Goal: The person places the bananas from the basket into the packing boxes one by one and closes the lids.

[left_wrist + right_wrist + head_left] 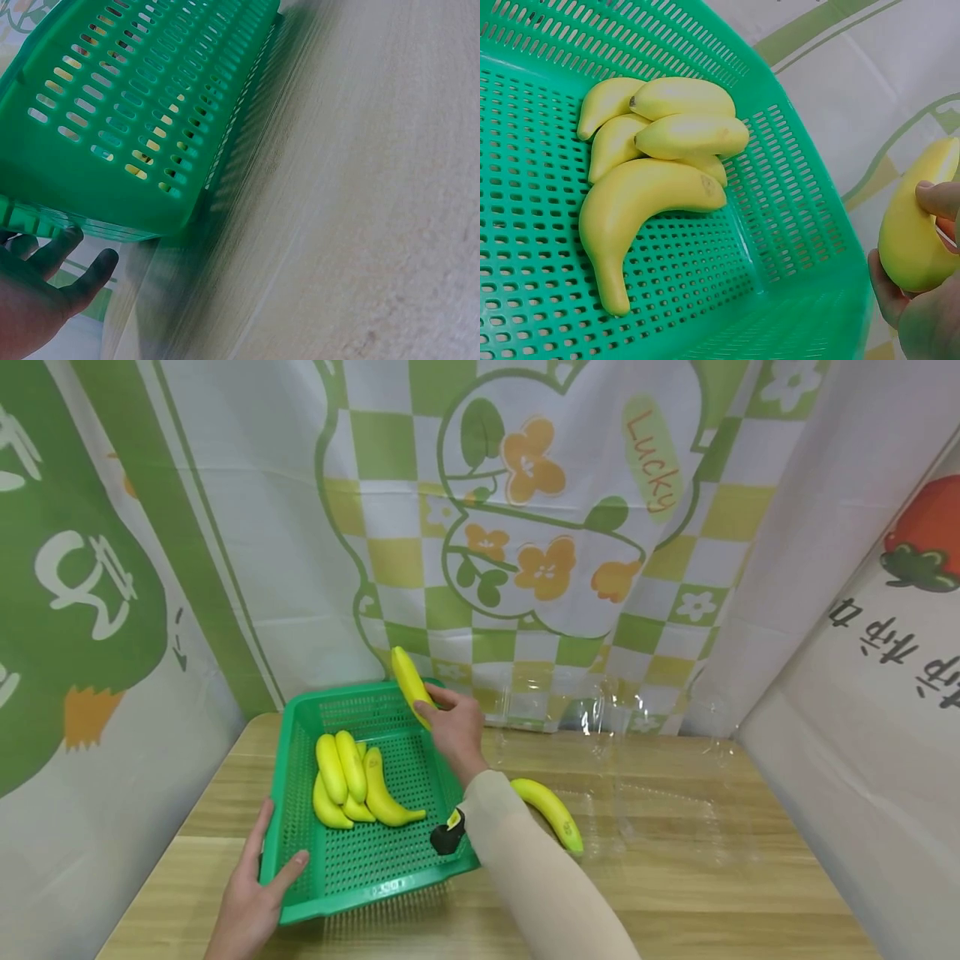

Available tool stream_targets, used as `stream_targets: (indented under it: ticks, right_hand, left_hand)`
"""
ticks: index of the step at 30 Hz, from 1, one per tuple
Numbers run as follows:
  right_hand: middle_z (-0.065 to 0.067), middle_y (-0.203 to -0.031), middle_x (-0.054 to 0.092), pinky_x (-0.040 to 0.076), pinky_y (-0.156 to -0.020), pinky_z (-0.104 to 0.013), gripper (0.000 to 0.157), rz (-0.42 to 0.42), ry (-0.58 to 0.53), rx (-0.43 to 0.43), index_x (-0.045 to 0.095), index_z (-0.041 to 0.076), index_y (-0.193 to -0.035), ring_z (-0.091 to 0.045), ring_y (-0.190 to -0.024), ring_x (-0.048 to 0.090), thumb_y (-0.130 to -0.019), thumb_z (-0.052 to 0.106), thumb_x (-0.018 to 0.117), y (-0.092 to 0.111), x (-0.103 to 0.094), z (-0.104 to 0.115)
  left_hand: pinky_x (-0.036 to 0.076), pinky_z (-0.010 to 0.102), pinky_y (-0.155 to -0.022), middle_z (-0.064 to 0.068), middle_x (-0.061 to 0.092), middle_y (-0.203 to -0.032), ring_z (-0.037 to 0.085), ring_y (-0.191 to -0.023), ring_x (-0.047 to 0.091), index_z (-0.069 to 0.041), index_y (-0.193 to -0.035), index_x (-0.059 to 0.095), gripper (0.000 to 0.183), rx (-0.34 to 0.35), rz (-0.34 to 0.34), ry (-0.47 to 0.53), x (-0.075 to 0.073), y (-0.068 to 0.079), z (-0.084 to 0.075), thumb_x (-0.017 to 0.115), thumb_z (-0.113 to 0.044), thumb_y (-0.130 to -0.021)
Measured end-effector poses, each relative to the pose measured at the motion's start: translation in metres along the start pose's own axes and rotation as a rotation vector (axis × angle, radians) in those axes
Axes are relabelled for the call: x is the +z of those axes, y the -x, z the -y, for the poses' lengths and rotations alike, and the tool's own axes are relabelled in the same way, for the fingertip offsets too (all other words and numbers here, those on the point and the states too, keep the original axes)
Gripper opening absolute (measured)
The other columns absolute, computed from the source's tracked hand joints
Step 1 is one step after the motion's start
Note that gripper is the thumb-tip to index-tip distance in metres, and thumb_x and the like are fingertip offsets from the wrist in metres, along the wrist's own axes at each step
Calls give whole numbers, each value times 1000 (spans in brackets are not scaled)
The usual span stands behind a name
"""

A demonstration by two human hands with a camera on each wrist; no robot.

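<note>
My right hand (pixel 459 727) grips a yellow banana (pixel 408 681) above the far right corner of a green plastic basket (pixel 375 893). In the right wrist view, the thumb and fingers wrap around that held banana (pixel 915 225). My left hand (pixel 251 889) holds the basket's near left rim, thumb over the inner side and fingers along the outer wall. Several bananas lie inside the basket: a stacked bunch (pixel 341 768) on the left and a single curved banana (pixel 382 793) beside it. Another banana (pixel 551 814) rests on the table, right of the basket, partly behind my right sleeve.
Clear plastic containers (pixel 667 802) stand on the wooden table (pixel 675 893) at the right. A patterned cloth (pixel 525 527) hangs behind the table, with printed side panels left and right. A black wrist camera (pixel 447 835) overlaps the basket's right side.
</note>
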State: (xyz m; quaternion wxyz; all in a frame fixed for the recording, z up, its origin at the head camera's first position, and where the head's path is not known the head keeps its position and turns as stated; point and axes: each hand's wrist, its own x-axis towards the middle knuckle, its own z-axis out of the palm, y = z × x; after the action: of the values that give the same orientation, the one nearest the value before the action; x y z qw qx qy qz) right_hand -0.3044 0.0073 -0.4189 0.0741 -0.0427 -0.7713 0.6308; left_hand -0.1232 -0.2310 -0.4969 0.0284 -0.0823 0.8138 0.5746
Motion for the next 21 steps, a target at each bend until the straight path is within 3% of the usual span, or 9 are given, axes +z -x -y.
stream_targets:
  ticks: [2,4,7,9,16,19,21]
  right_hand:
    - [-4,-126,79,63,-80,-30,34,2,11,-3,81,24,-126,-23,-111,75,-93,20,85,0,-2,1]
    - [-4,-127,79,62,-77,-29,33,6,23,0,81,25,-126,-23,-111,75,-93,21,84,1,-3,2]
    - [-3,-128,79,60,-76,-28,33,11,32,5,81,26,-125,-22,-111,75,-93,22,85,2,-6,3]
    - [-3,-128,79,60,-77,-28,33,16,28,12,81,26,-125,-22,-111,75,-93,23,84,3,-7,3]
    - [-3,-125,80,60,-76,-29,32,15,14,-6,81,25,-125,-22,-108,75,-93,21,84,4,-12,4]
    - [-4,-124,80,60,-75,-28,31,12,15,-22,82,24,-123,-22,-106,75,-93,20,84,4,-13,4]
    - [-5,-123,80,60,-75,-28,31,11,18,-29,82,24,-123,-22,-106,75,-92,20,85,3,-13,5]
  left_hand:
    - [47,6,-92,11,-8,-180,55,-157,26,-33,-170,-15,95,-3,-2,-18,0,-1,0,59,-36,-110]
    - [52,23,-106,10,-8,-180,55,-157,24,-34,-169,-15,95,-9,-2,-34,0,-1,-1,59,-38,-110]
    - [42,56,-121,11,-8,-180,56,-157,23,-34,-169,-15,95,-18,-5,-53,-1,0,0,58,-39,-110]
    - [39,64,-120,15,-5,-180,57,-156,27,-34,-169,-15,94,-22,-7,-59,0,1,1,58,-39,-110]
    - [50,58,-114,18,-5,-179,57,-152,34,-35,-169,-16,94,-29,-7,-74,-1,1,2,58,-39,-110]
    - [57,43,-108,17,-7,-180,56,-152,34,-35,-169,-16,95,-37,0,-59,-1,-1,1,58,-40,-110]
    - [60,26,-98,17,-7,-180,55,-151,37,-35,-169,-16,95,-39,2,-46,-1,-1,0,59,-39,-110]
